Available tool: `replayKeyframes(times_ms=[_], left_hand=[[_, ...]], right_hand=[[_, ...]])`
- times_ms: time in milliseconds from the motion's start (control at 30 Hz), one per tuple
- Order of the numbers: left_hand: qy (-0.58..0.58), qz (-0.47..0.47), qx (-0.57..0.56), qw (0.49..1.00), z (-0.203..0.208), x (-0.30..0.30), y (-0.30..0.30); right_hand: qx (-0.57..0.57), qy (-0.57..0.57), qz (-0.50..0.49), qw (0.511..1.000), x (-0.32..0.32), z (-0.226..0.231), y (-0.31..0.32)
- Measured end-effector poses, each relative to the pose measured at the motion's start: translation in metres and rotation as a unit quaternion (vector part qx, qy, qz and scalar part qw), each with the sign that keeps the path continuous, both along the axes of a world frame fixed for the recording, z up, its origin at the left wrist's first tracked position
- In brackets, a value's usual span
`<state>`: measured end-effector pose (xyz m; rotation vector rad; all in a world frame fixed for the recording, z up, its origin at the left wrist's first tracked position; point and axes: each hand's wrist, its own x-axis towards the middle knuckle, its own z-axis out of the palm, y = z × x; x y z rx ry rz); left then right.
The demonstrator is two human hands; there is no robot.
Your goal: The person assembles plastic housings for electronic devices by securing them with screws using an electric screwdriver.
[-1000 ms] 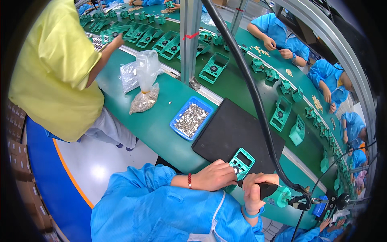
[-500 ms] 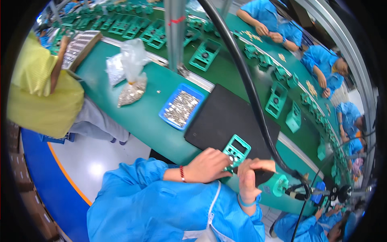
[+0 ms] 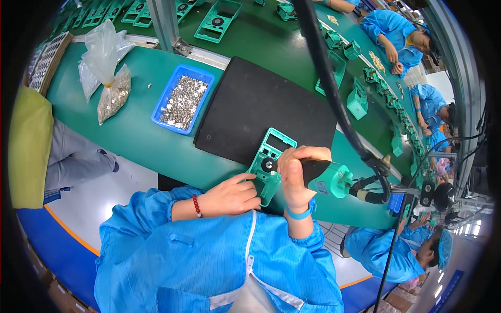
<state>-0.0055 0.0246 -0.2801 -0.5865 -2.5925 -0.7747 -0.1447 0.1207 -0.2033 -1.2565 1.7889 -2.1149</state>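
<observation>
A green plastic housing (image 3: 273,142) with a rectangular window and a round black part in its middle lies tilted at the near edge of a black mat. My left hand (image 3: 232,196), a red beaded bracelet on its wrist, grips the housing's near left side with bent fingers. My right hand (image 3: 298,177), wearing a blue wristband, is wrapped around a green and black electric screwdriver (image 3: 332,180). Its front end points toward the round part, but my fingers hide the bit. I cannot tell whether it touches a screw.
On the bench are the black mat (image 3: 271,104), a blue tray (image 3: 158,112) of small metal parts and a tied plastic bag (image 3: 113,96). A thick black cable (image 3: 334,88) hangs across the view. Green housings line the belt beyond. Co-workers sit opposite; a yellow-clad person (image 3: 31,146) stands left.
The view has shifted, so the bench things appear farther left and higher. My left hand has slid toward the housing's near left side, uncovering the round black part. My right hand still holds the screwdriver.
</observation>
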Motion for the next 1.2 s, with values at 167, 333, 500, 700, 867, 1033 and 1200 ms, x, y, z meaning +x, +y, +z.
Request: replayKeyframes(times_ms=[167, 333, 500, 700, 867, 1033, 1200], left_hand=[[-0.008, 0.005, 0.011, 1.000, -0.001, 0.001, 0.000], [0.000, 0.006, 0.018, 1.000, -0.007, 0.000, 0.000], [0.003, 0.008, 0.012, 1.000, -0.009, 0.000, 0.001], [0.002, 0.011, 0.016, 1.000, -0.010, 0.001, 0.002], [-0.006, 0.007, 0.012, 1.000, -0.008, 0.000, 0.001], [-0.008, 0.009, 0.022, 1.000, -0.010, 0.000, 0.001], [-0.004, 0.015, 0.020, 1.000, -0.008, 0.000, 0.002]], right_hand=[[0.011, -0.040, 0.015, 0.999, 0.003, -0.006, -0.007], [-0.004, -0.068, 0.030, 0.997, 0.002, -0.013, -0.013], [0.020, -0.033, 0.020, 0.999, -0.001, -0.017, -0.011], [0.032, -0.072, 0.029, 0.996, 0.002, -0.011, -0.017], [0.102, 0.001, 0.044, 0.994, -0.009, -0.017, -0.015], [0.064, -0.080, 0.072, 0.992, -0.009, -0.018, -0.018], [0.029, -0.205, 0.039, 0.978, -0.002, -0.022, -0.014]])
